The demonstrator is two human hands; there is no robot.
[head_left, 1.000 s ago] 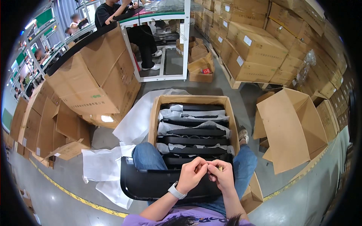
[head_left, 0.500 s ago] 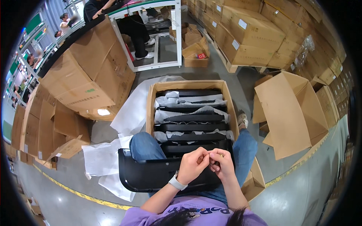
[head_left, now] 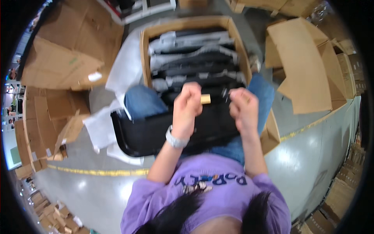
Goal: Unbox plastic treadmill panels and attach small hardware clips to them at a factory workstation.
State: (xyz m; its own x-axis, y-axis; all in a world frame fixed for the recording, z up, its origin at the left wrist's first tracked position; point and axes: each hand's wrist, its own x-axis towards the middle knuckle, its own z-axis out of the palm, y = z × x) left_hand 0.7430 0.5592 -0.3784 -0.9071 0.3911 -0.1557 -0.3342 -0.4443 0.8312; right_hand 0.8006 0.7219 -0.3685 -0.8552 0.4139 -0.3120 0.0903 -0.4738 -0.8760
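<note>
My left hand (head_left: 187, 102) is closed with a small flat yellow piece (head_left: 205, 99) sticking out from its fingers. To the right of it, my right hand (head_left: 244, 108) pinches a small dark, shiny piece (head_left: 225, 93), too blurred to name. The hands are apart, raised above a black panel (head_left: 156, 134) with a rounded corner and raised rim that lies across my lap. Beyond my knees stands an open cardboard box (head_left: 145, 58), holding several black panels (head_left: 202, 59) in a row with white foam sheets (head_left: 218, 38) between them.
White foam sheeting (head_left: 97, 128) lies on the floor at left, beside large cardboard boxes (head_left: 70, 50). An open carton (head_left: 300, 66) stands at right, and another carton (head_left: 270, 134) sits by my right leg. Yellow tape (head_left: 101, 172) runs along the floor.
My hands were together, fingertips touching; now they are apart, and the yellow piece and the dark piece show. The view has tilted down, so the box appears higher.
</note>
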